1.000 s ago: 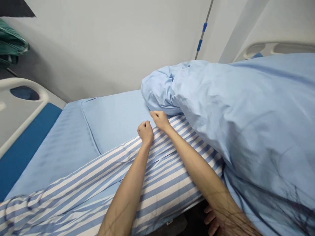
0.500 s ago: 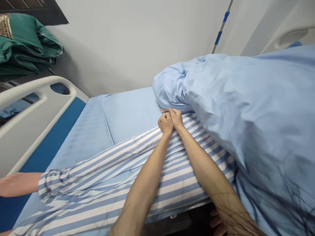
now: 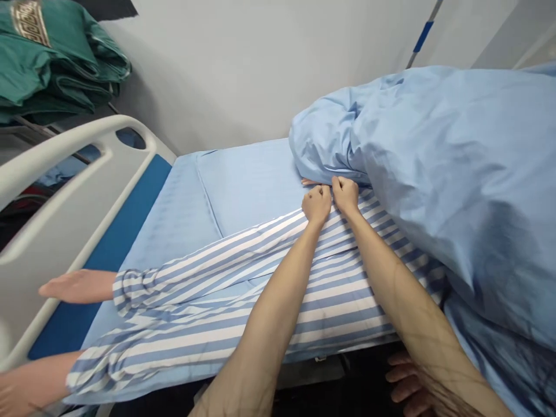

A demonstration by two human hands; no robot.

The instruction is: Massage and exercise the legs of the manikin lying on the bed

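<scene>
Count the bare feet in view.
2. One foot extends from the farther striped trouser leg, by the footboard; the other foot from the nearer leg, reaching the picture's left edge. No others show.

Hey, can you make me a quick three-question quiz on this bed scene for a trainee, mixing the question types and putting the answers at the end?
1. Multiple choice: what pattern do the trousers have? A) checks B) stripes C) dots
2. True or false: the camera wearer's left hand and right hand are both spread flat with the fingers straight.
3. Short answer: how many bare feet show beyond the cuffs, near the bed's end panel?

Key:
1. B, blue and white stripes.
2. False: the left hand and the right hand are both curled into fists.
3. Two.
</scene>
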